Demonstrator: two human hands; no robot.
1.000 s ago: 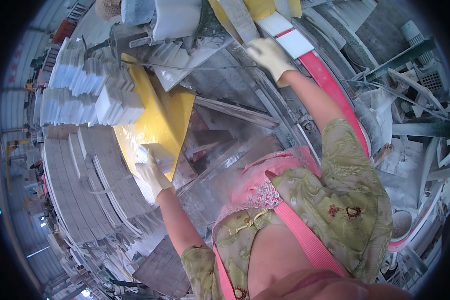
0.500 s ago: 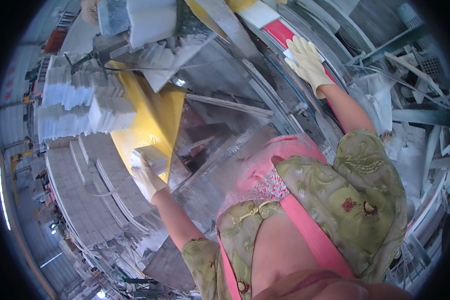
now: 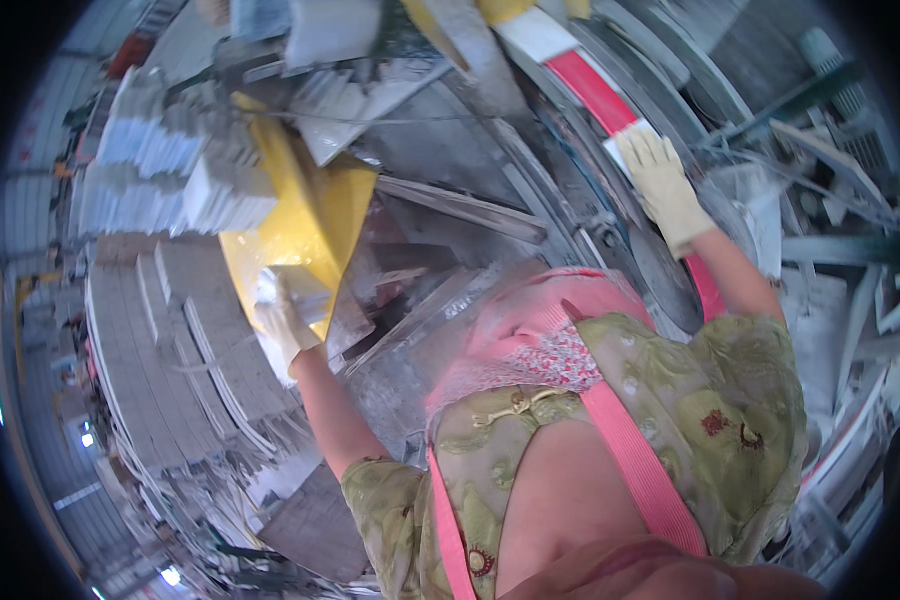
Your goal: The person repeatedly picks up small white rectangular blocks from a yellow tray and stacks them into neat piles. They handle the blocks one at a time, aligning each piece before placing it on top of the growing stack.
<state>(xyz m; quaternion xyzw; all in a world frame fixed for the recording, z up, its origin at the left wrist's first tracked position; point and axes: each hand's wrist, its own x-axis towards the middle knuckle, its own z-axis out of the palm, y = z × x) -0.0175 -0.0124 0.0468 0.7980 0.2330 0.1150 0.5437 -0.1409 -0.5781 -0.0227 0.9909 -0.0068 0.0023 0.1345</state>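
Note:
My left hand (image 3: 283, 325), in a pale rubber glove, grips a small whitish tile (image 3: 305, 283) above a yellow sheet (image 3: 342, 215). Motion blurs its fingers, and whether there is more than one tile in them I cannot tell. Over on the right, my gloved right hand (image 3: 662, 190) lies flat with its fingers stretched out. Under its fingertips is a white tile (image 3: 618, 152) on a narrow red belt (image 3: 592, 92). The palm hides part of the belt, which shows again beyond my wrist.
Stacks of thin white tiles (image 3: 225, 190) stand left of the yellow sheet. Below them are rows of long grey slabs (image 3: 170, 350). Loose strips (image 3: 460, 205) and dusty boards fill the middle. Metal bars and rails (image 3: 820, 245) lie right of the belt.
My right hand has slid along the red belt toward me, uncovering more red behind it. The left hand stays over the yellow sheet with the tile. The whole view has shifted slightly.

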